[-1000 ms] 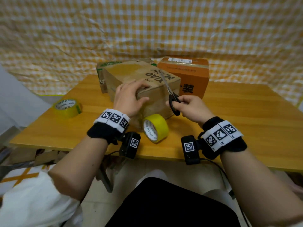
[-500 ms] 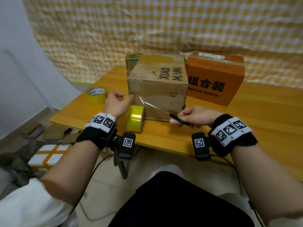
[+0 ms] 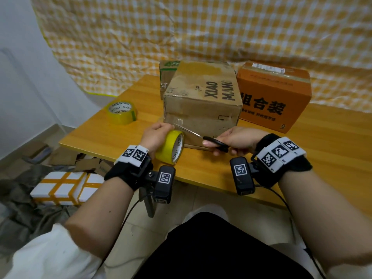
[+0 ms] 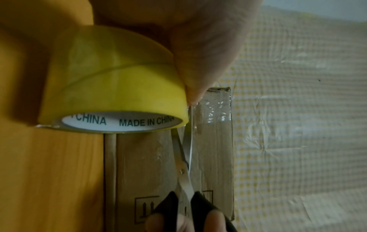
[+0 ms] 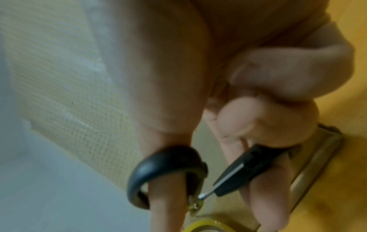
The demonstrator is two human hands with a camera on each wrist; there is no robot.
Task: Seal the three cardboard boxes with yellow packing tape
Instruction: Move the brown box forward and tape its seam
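Note:
A brown cardboard box printed XIAO MANG stands on the wooden table, with an orange box to its right and a green-printed box behind it. My left hand grips a yellow tape roll at the brown box's front face; a strip runs from the roll to that face. My right hand holds black-handled scissors, whose blades are slightly parted around the strip beside the roll. In the right wrist view my thumb and fingers sit in the scissors' handles.
A second yellow tape roll lies flat on the table's left part. On the floor to the left are a white box crossed with yellow tape and cardboard scraps. A checked yellow cloth hangs behind the table.
My left hand came off the box top and took up the tape roll at the front face. The scissors came down from the box top to the drawn-out strip.

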